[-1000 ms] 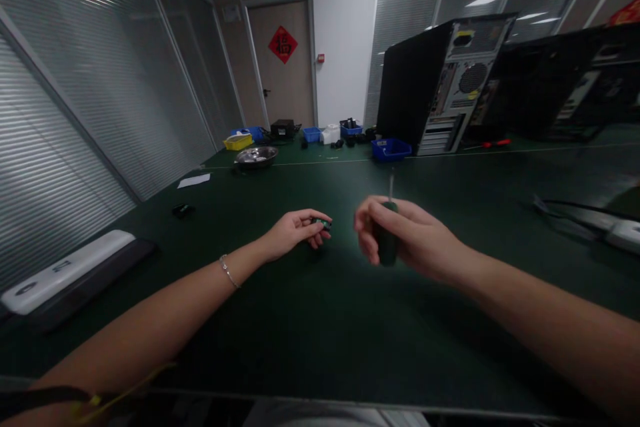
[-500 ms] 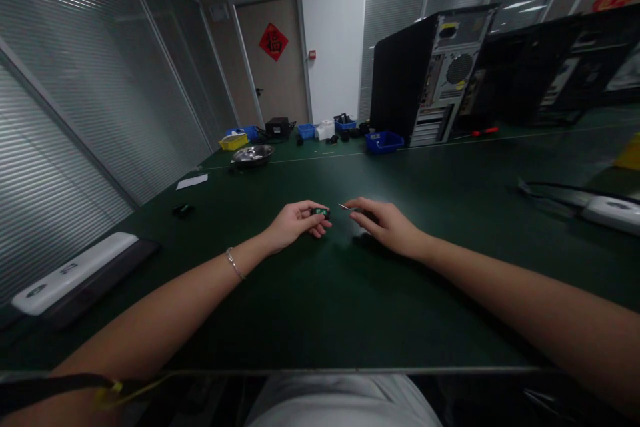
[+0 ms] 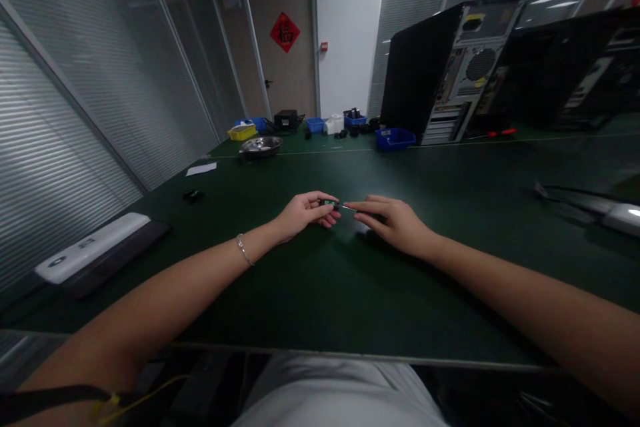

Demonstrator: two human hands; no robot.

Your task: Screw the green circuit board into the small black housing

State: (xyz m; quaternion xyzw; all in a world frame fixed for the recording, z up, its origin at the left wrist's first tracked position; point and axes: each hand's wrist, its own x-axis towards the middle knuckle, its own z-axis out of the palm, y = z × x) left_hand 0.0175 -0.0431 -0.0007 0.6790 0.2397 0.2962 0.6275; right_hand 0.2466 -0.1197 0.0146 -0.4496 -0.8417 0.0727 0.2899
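Note:
My left hand (image 3: 303, 216) is closed on a small green circuit board with black parts (image 3: 329, 203), pinched between thumb and fingers just above the table. From the right, my right hand (image 3: 400, 223) grips a thin metal-tipped tool (image 3: 347, 207). Its tip meets the near edge of the board, though whether it touches is too small to tell. Fingers hide the rest of the tool, so its exact kind does not show.
The green table (image 3: 320, 300) carries a steel bowl (image 3: 261, 146), a blue bin (image 3: 395, 139) and a computer tower (image 3: 425, 73) at the back. On the left lie a white-and-black device (image 3: 100, 250), a small dark part (image 3: 193, 195) and paper (image 3: 201, 169). A white device (image 3: 623, 217) lies right.
The gap between the tool and the circuit board has closed; the tip now reaches the board's edge. Both hands keep their holds. The whole view has shifted slightly.

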